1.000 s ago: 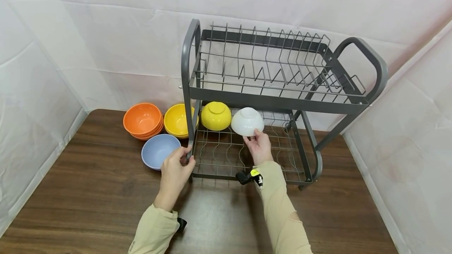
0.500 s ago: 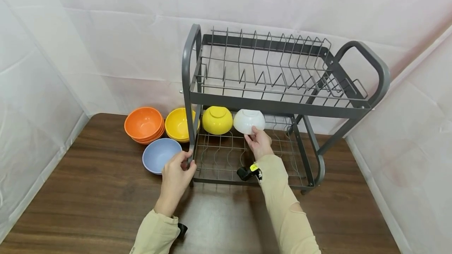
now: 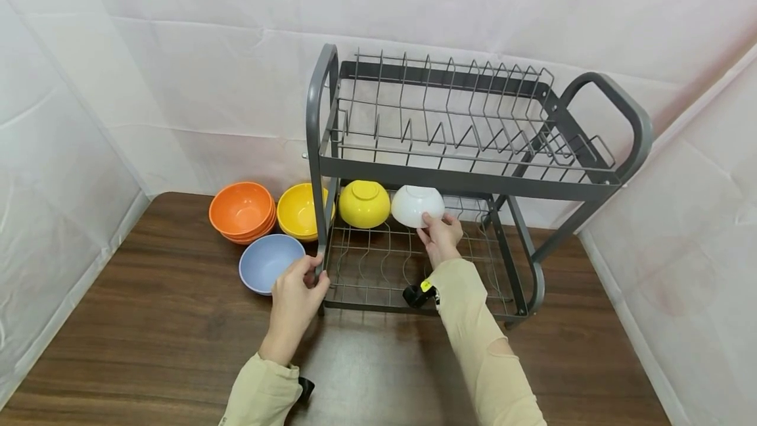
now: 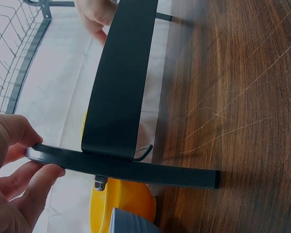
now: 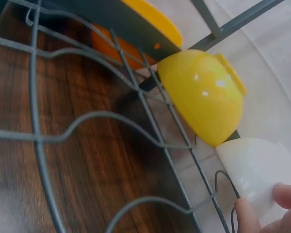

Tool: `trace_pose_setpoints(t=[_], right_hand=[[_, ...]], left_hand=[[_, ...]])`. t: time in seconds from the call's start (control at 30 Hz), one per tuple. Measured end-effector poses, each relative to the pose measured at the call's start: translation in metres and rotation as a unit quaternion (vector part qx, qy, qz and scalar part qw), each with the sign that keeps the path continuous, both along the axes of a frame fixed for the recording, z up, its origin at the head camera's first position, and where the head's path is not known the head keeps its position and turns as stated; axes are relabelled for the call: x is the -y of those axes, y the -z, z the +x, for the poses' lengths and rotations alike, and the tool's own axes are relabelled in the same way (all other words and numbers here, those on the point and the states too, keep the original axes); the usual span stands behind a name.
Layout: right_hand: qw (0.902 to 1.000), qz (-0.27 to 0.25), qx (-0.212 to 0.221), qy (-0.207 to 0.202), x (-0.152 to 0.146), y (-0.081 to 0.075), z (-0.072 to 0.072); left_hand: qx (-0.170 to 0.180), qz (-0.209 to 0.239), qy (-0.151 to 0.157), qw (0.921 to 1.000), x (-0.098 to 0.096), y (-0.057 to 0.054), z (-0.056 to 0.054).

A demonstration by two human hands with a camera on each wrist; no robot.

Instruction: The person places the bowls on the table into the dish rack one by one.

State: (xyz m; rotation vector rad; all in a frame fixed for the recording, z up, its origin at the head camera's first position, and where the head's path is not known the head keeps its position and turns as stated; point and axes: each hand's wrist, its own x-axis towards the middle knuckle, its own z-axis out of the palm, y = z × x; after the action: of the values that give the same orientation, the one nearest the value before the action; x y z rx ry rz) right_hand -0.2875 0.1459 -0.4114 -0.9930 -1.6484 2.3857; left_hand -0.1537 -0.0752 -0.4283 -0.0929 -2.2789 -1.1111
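Note:
A two-tier dark grey dish rack (image 3: 414,173) stands on the table. With thumb and fingers my left hand (image 3: 296,291) pinches its front left upright; the left wrist view shows the fingertips (image 4: 51,171) on the flat dark bar. Inside the lower tier, at the back, a white bowl (image 3: 417,206) sits bottom up and tilted. My right hand (image 3: 442,236) holds this bowl near its front rim, one fingertip (image 5: 287,195) on its outer wall. Immediately left of it a yellow bowl (image 3: 364,205) is propped the same way on the wires.
Left of the rack are stacked orange bowls (image 3: 241,210), upright yellow bowls (image 3: 298,212) and a light blue bowl (image 3: 271,263). The wire upper tier (image 3: 449,117) overhangs the lower one. White sheeting (image 3: 207,71) hangs behind and at both sides of the wooden table (image 3: 148,321).
The white bowl has tipped slightly back into the lower tier beside the yellow bowl. My right hand's fingers have shifted a little rightward on it. The left hand keeps its hold.

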Motion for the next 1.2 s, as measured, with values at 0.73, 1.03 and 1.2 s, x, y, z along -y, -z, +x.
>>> trace_pose_setpoints(t=[0.73,1.03,1.2], right_hand=[[0.9853,0.129,-0.055,-0.098,-0.013,-0.007,0.023],[0.8947,0.322,-0.308,-0.038,-0.052,-0.053,0.092],[0.8275,0.397,-0.374,0.134,-0.088,-0.082,0.111]], left_hand=[[-0.004,0.0,0.004,1.0,0.0,-0.001,0.001],[-0.012,0.0,0.001,0.9999,0.0,0.0,0.002],[-0.016,-0.004,0.002,0.9999,0.0,0.001,0.001]])
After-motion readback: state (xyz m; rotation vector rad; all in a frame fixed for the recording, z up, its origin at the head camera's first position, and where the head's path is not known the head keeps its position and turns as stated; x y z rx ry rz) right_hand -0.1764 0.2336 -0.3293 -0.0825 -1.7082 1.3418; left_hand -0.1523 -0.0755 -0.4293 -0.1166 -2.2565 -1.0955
